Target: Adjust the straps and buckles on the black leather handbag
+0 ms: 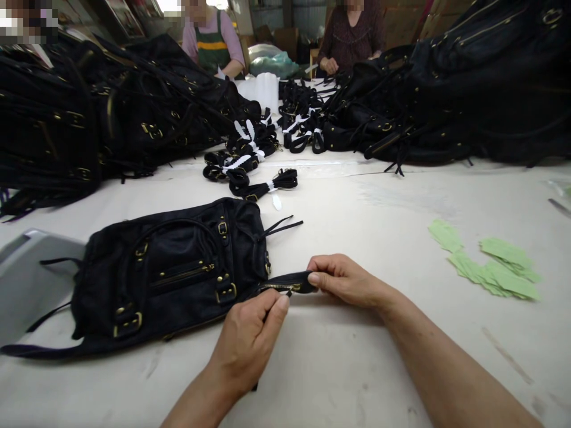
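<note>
A black handbag (178, 261) with brass buckles and a front zip pocket lies flat on the table, left of centre. From its right end a zipper tab end (285, 280) sticks out, with brass teeth showing. My right hand (341, 279) pinches the tip of that tab between thumb and fingers. Just left of it, my left hand (252, 333) is closed on the zipper pull (289, 291) at the near edge of the tab. The fingers of my left hand partly cover the zipper.
Heaps of black bags (134, 113) stand at the left and more black bags (468, 89) at the right. Bundled straps (267, 184) lie behind the handbag. Light green paper slips (491, 267) lie at the right. Two people are across the table (339, 362).
</note>
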The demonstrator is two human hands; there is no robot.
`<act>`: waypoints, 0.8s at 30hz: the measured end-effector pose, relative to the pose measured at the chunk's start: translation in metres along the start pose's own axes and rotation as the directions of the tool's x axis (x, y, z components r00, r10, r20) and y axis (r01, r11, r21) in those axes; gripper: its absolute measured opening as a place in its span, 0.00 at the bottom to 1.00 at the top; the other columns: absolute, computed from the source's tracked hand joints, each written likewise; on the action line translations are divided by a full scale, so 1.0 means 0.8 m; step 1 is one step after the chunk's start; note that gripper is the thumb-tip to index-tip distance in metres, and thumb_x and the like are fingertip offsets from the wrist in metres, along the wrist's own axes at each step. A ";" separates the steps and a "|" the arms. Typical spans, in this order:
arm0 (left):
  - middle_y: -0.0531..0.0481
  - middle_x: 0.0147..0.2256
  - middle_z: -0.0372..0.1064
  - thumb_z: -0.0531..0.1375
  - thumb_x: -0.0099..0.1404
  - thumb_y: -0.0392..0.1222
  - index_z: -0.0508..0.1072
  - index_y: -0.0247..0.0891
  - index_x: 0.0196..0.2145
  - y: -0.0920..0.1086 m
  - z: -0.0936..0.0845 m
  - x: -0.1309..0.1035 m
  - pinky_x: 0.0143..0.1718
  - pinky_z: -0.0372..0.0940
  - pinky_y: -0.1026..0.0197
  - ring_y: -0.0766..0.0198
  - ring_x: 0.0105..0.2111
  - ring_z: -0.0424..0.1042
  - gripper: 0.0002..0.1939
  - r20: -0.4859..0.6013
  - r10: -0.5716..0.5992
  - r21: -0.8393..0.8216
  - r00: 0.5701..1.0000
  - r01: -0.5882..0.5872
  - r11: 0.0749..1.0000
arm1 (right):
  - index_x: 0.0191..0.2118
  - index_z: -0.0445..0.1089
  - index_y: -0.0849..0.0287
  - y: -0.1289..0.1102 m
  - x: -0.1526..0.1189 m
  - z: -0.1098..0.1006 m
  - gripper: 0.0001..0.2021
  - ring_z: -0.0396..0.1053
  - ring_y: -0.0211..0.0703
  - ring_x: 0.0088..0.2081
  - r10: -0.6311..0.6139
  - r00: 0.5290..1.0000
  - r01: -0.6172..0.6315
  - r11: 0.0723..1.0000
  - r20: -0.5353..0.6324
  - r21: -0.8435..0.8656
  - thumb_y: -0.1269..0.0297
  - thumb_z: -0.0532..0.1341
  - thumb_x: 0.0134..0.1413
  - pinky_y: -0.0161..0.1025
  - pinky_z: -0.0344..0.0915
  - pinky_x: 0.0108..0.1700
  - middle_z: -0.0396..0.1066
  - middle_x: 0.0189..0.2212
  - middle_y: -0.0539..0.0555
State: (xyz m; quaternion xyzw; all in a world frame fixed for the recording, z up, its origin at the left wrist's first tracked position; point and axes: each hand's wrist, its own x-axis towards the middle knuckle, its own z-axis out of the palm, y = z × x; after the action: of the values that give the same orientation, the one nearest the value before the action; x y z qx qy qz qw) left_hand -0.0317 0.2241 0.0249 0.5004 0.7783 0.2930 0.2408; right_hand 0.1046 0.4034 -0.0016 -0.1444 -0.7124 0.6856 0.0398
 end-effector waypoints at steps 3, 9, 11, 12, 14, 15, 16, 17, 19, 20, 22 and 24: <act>0.55 0.31 0.68 0.49 0.70 0.41 0.70 0.40 0.37 0.000 -0.021 0.005 0.36 0.60 0.68 0.69 0.32 0.68 0.11 -0.217 0.240 0.083 0.946 -0.227 0.970 | 0.32 0.65 0.61 0.003 0.006 0.009 0.12 0.53 0.31 0.20 -0.094 0.986 0.096 0.995 -0.137 0.006 0.58 0.56 0.61 0.29 0.50 0.22 0.59 0.21 0.45; 0.47 0.44 0.73 0.51 0.68 0.44 0.72 0.39 0.46 -0.010 -0.039 0.061 0.49 0.61 0.56 0.60 0.44 0.69 0.14 -0.077 0.284 0.189 0.956 -0.266 0.945 | 0.35 0.67 0.60 0.004 0.024 0.023 0.10 0.63 0.33 0.23 -0.209 0.921 0.161 0.973 -0.328 -0.167 0.60 0.55 0.63 0.31 0.60 0.27 0.69 0.24 0.49; 0.49 0.39 0.74 0.52 0.67 0.47 0.73 0.41 0.42 -0.008 -0.039 0.072 0.46 0.61 0.55 0.59 0.41 0.70 0.13 0.019 0.213 0.131 0.977 -0.213 0.968 | 0.34 0.67 0.60 -0.001 0.030 0.024 0.09 0.64 0.35 0.23 -0.219 0.897 0.153 0.969 -0.383 -0.196 0.60 0.55 0.62 0.31 0.61 0.27 0.67 0.22 0.48; 0.50 0.37 0.73 0.53 0.67 0.47 0.74 0.42 0.40 -0.006 -0.040 0.074 0.45 0.61 0.55 0.59 0.40 0.70 0.12 0.038 0.175 0.104 0.984 -0.178 0.979 | 0.34 0.67 0.59 -0.004 0.033 0.025 0.09 0.64 0.35 0.22 -0.217 0.891 0.146 0.969 -0.400 -0.199 0.60 0.55 0.62 0.31 0.61 0.26 0.66 0.21 0.47; 0.53 0.32 0.71 0.55 0.65 0.46 0.72 0.42 0.35 -0.002 -0.045 0.074 0.41 0.60 0.57 0.60 0.36 0.68 0.08 0.050 0.106 0.065 0.993 -0.109 0.992 | 0.32 0.67 0.59 -0.013 0.041 0.027 0.09 0.62 0.34 0.20 -0.216 0.884 0.139 0.968 -0.415 -0.208 0.61 0.55 0.60 0.31 0.59 0.24 0.64 0.20 0.46; 0.54 0.30 0.69 0.56 0.64 0.46 0.70 0.41 0.32 -0.001 -0.048 0.073 0.39 0.59 0.59 0.61 0.35 0.67 0.08 0.055 0.075 0.059 0.996 -0.078 0.995 | 0.31 0.67 0.59 -0.018 0.046 0.029 0.08 0.61 0.33 0.20 -0.227 0.879 0.143 0.965 -0.421 -0.220 0.62 0.56 0.59 0.31 0.58 0.24 0.64 0.20 0.46; 0.55 0.28 0.67 0.56 0.63 0.46 0.68 0.41 0.31 -0.002 -0.051 0.071 0.36 0.58 0.60 0.62 0.33 0.66 0.08 0.050 0.049 0.058 0.998 -0.052 0.997 | 0.30 0.67 0.59 -0.024 0.053 0.031 0.08 0.60 0.33 0.21 -0.242 0.870 0.151 0.960 -0.430 -0.235 0.64 0.56 0.58 0.30 0.57 0.25 0.64 0.21 0.46; 0.56 0.27 0.65 0.56 0.63 0.47 0.66 0.40 0.30 -0.003 -0.054 0.070 0.34 0.57 0.61 0.64 0.31 0.64 0.08 0.037 0.027 0.048 0.999 -0.029 0.998 | 0.29 0.68 0.59 -0.029 0.061 0.035 0.08 0.60 0.33 0.22 -0.254 0.861 0.160 0.957 -0.440 -0.240 0.65 0.57 0.57 0.30 0.57 0.25 0.64 0.21 0.46; 0.57 0.26 0.63 0.56 0.64 0.48 0.64 0.40 0.30 -0.011 -0.059 0.067 0.30 0.56 0.64 0.67 0.28 0.61 0.10 0.022 -0.015 -0.042 1.000 0.016 0.999 | 0.28 0.69 0.59 -0.037 0.079 0.044 0.07 0.58 0.33 0.22 -0.252 0.843 0.174 0.963 -0.475 -0.204 0.66 0.58 0.55 0.30 0.55 0.25 0.63 0.20 0.46; 0.58 0.25 0.61 0.56 0.64 0.49 0.64 0.40 0.31 -0.017 -0.061 0.066 0.28 0.55 0.65 0.68 0.26 0.60 0.11 0.026 -0.042 -0.118 0.999 0.045 0.992 | 0.28 0.69 0.59 -0.040 0.087 0.049 0.06 0.58 0.33 0.22 -0.242 0.835 0.180 0.969 -0.495 -0.171 0.66 0.58 0.54 0.30 0.54 0.24 0.63 0.20 0.46; 0.59 0.22 0.59 0.56 0.63 0.51 0.62 0.40 0.31 -0.029 -0.060 0.064 0.24 0.52 0.67 0.71 0.22 0.56 0.13 0.039 -0.101 -0.275 0.994 0.108 0.955 | 0.27 0.69 0.60 -0.041 0.103 0.058 0.06 0.58 0.33 0.22 -0.227 0.818 0.193 0.974 -0.528 -0.118 0.66 0.58 0.53 0.31 0.54 0.24 0.63 0.19 0.46; 0.60 0.21 0.57 0.58 0.62 0.51 0.60 0.40 0.30 -0.040 -0.053 0.063 0.22 0.50 0.69 0.72 0.20 0.53 0.14 0.024 -0.147 -0.378 0.989 0.145 0.914 | 0.27 0.69 0.60 -0.038 0.114 0.064 0.07 0.59 0.34 0.22 -0.232 0.809 0.217 0.972 -0.540 -0.092 0.65 0.59 0.52 0.31 0.56 0.25 0.64 0.20 0.46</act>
State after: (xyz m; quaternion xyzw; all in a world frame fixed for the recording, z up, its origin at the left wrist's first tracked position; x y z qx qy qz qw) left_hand -0.0999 0.2512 0.0292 0.3842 0.7429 0.4199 0.3523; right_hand -0.0001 0.3776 0.0127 -0.2494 -0.6920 0.5970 0.3203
